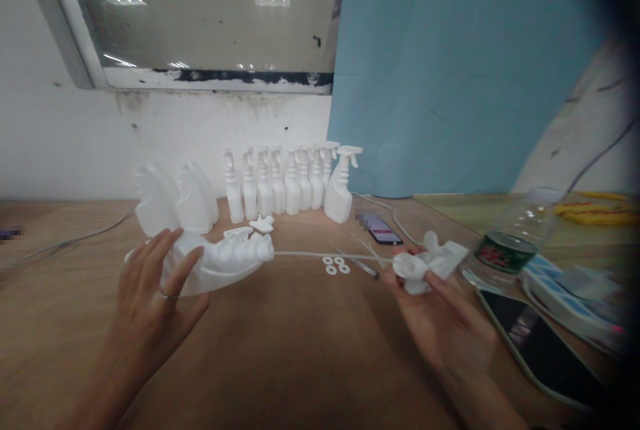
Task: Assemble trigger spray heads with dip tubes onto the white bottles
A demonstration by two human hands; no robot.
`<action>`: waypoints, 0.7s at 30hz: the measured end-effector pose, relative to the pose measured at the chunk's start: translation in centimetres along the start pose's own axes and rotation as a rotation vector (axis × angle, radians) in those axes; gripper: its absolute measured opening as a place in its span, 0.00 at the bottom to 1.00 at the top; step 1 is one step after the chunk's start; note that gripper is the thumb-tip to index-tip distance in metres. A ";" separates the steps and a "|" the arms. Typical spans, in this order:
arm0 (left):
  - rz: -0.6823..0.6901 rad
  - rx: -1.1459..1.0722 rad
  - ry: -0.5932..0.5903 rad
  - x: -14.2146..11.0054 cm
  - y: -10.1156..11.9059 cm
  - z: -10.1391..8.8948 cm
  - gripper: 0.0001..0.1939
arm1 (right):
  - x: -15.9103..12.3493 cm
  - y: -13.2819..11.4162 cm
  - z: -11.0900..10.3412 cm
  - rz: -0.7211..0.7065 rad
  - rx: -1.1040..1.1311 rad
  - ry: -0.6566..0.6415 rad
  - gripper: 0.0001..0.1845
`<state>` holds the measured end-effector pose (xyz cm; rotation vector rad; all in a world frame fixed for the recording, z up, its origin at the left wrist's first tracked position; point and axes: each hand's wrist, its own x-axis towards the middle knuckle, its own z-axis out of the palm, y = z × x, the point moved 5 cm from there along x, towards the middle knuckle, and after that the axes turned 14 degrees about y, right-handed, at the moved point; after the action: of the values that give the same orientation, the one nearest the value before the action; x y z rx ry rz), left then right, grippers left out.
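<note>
My left hand (155,290) is closed around a white plastic spray bottle (220,263), tipped on its side with its open neck facing right. In my right hand (440,310) is a white trigger sprayer head (425,267), gripped between thumb and fingers. A thin dip tube (325,255) runs left from the sprayer head, its far end at the bottle's mouth. Whether the tip is inside the neck I cannot tell. Several small white washers (331,270) lie on the table below the tube, beside a pen (365,267). Loose white sprayer parts (262,223) lie behind the bottle.
Along the wall stand several spray bottles with heads (293,183) and several without (195,200). A phone (383,230) lies behind the tube. To the right are a water bottle (515,243), a larger dark-screened device (540,343) and a power strip (575,300). A cable (75,241) crosses the left side.
</note>
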<state>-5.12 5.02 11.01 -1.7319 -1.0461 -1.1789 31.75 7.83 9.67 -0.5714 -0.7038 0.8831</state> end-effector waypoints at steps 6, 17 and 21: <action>0.092 -0.139 -0.145 -1.0 4.6 0.1 0.35 | -2.8 3.0 1.5 0.196 -0.343 -0.192 0.17; 0.108 -0.346 -0.195 -2.1 6.1 1.1 0.31 | -3.9 5.2 1.2 0.190 -0.602 -0.396 0.26; 0.084 -0.375 -0.181 -2.1 6.2 0.9 0.30 | -4.1 4.9 1.7 0.096 -0.780 -0.364 0.28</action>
<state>0.42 3.21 7.84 -2.1859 -0.8843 -1.2405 26.25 7.22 6.01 -1.1570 -1.3813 0.7910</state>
